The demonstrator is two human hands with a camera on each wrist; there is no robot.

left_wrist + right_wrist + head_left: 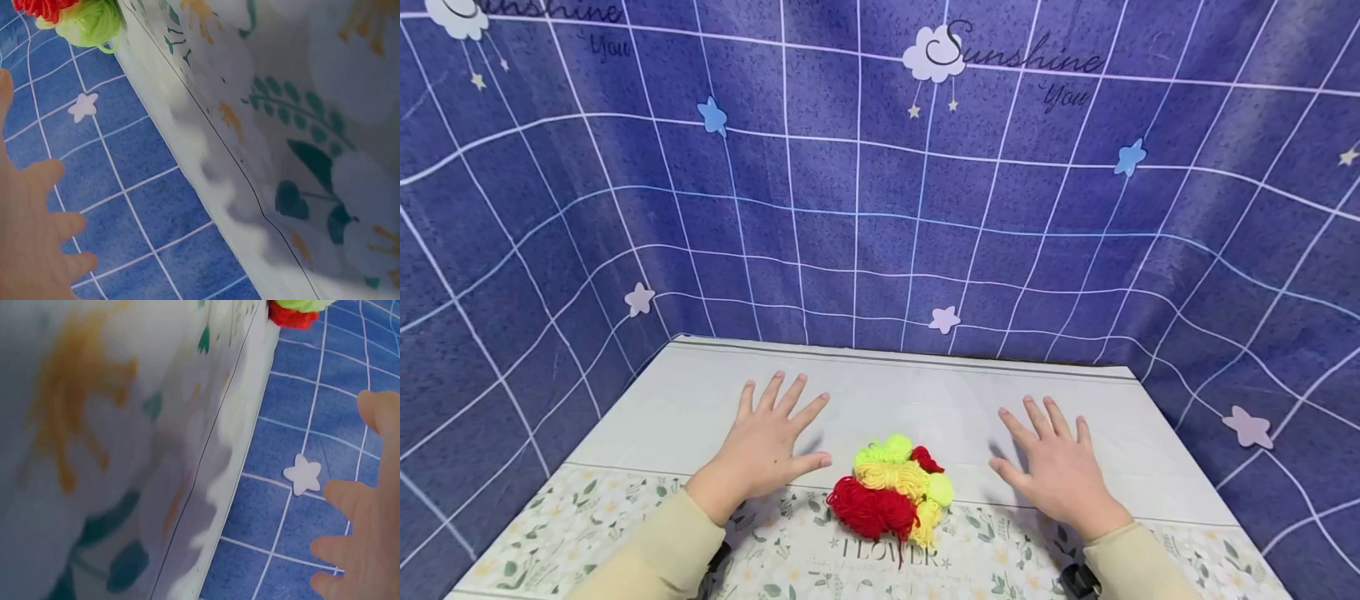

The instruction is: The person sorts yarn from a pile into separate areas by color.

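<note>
A small heap of yarn lies in the middle of the table in the head view. At its front is a dark red skein (872,508), with a yellow skein (891,477) behind it and bright lime-green yarn (883,452) at the back. A second red bit (927,459) shows at the back right. My left hand (772,442) is held left of the heap, fingers straight and spread, palm down. On the other side my right hand (1054,467) is spread the same way. Both hands are apart from the yarn and hold nothing.
The table (880,383) has a plain white back part and a flower-printed front cloth (617,517) with lettering. A blue curtain (865,192) with white grid lines and stars encloses the back and both sides. Dark straps sit at both wrists.
</note>
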